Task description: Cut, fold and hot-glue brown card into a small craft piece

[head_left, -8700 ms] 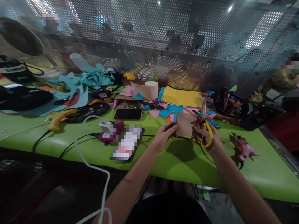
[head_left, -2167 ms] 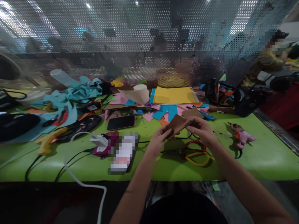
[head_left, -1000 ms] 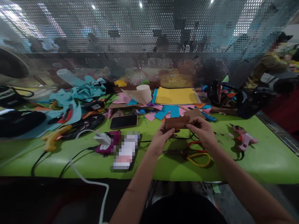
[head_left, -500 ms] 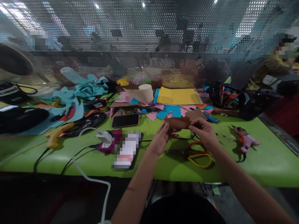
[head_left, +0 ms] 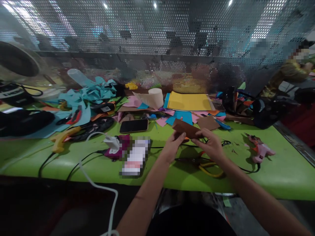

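A small brown sheet (head_left: pixel 185 128), like felt or paper, is held up over the table between both hands. My left hand (head_left: pixel 174 144) pinches its lower left part, thumb in front. At the right end, my right hand (head_left: pixel 209 141) grips it between thumb and fingers. Beneath my hands lie scissors with red and yellow handles (head_left: pixel 211 169), partly covered by my right hand and wrist. Another brown piece (head_left: pixel 208 122) rests flat just beyond my right hand. Blue pieces (head_left: pixel 180 117) lie behind the held sheet.
A pink glue gun (head_left: pixel 261 151) lies at the right, a yellow one (head_left: pixel 60 139) at the left. Two phones, one dark (head_left: pixel 134 126) and one lit (head_left: pixel 136 156), sit near a purple power strip (head_left: pixel 116 147) with cables. Yellow sheets (head_left: pixel 189 101) and scraps line the back.
The brown sheet has tilted, its right end now lower. My right hand has shifted left and down along it, closer to my left hand, covering more of the scissors' red handle.
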Demonstrator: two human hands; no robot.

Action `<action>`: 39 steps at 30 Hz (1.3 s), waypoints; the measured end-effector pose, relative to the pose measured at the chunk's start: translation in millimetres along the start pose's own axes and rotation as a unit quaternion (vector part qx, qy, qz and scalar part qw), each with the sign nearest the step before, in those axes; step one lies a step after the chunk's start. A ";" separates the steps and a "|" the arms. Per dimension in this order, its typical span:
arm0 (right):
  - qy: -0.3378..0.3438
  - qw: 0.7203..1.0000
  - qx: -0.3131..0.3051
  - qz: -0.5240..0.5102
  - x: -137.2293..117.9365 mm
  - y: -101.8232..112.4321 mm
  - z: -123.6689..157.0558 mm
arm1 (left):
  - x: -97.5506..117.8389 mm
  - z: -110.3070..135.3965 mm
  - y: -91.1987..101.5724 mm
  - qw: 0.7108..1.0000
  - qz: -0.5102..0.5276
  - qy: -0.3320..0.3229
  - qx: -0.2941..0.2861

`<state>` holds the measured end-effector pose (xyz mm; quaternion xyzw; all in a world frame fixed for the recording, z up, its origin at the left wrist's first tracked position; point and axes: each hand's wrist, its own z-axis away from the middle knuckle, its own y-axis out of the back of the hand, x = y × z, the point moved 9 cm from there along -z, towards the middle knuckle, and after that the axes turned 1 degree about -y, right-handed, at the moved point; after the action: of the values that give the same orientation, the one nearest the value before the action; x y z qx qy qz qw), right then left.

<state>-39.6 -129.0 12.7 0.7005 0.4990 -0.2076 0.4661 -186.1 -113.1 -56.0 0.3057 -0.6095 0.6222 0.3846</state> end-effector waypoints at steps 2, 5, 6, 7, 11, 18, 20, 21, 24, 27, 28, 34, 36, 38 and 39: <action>-0.026 0.999 0.003 -0.025 5.0 -0.1 0.5 | 0.2 -0.1 1.3 1.000 0.006 0.003 0.010; -0.076 0.994 0.033 -0.068 14.5 4.0 1.7 | -0.6 0.3 1.1 1.000 0.008 0.011 0.016; -0.088 0.992 0.045 -0.078 16.8 5.6 1.9 | -1.0 0.4 1.0 1.000 0.007 0.014 0.017; -0.095 0.990 0.055 -0.085 18.5 6.9 2.0 | -1.4 0.4 0.9 1.000 0.006 0.017 0.018; -0.130 0.981 0.047 -0.135 25.6 2.6 1.4 | -3.7 -0.3 1.2 0.999 -0.009 0.026 0.019; -0.142 0.985 0.042 -0.083 26.6 4.1 2.1 | -0.7 0.6 -2.6 0.999 -0.034 0.014 0.007; -0.133 0.989 0.040 -0.053 25.0 6.2 1.9 | -0.2 1.7 -3.4 0.999 -0.037 0.017 0.009; -0.128 0.990 0.039 -0.041 24.2 6.9 1.7 | -0.1 2.1 -4.0 0.999 -0.038 0.018 0.009; -0.114 0.993 0.034 -0.016 22.7 7.6 1.6 | -1.3 2.2 -4.4 0.999 -0.042 0.023 0.009; -0.111 0.993 0.032 -0.007 22.8 6.4 1.9 | -4.0 0.5 -1.8 0.999 -0.037 0.026 0.020; -0.112 0.993 0.028 -0.010 22.7 5.1 2.0 | -5.0 -0.4 -0.4 0.999 -0.033 0.026 0.027; -0.110 0.994 0.000 -0.018 19.9 -3.2 3.4 | -7.7 -3.6 5.8 0.998 -0.028 0.018 0.057; -0.110 0.994 -0.004 -0.023 19.5 -3.8 3.7 | -6.7 -3.2 7.2 0.997 -0.037 0.016 0.064; -0.115 0.993 -0.004 -0.033 20.7 -3.3 4.0 | -3.5 -2.6 8.1 0.997 -0.038 0.008 0.068; -0.116 0.993 -0.002 -0.033 21.3 -2.6 4.1 | -1.1 -2.3 8.5 0.997 -0.033 0.000 0.070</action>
<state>-32.4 -121.6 -6.5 0.6534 0.4651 -0.3019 0.5154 -192.6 -110.6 -61.6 0.3522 -0.5539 0.6503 0.3825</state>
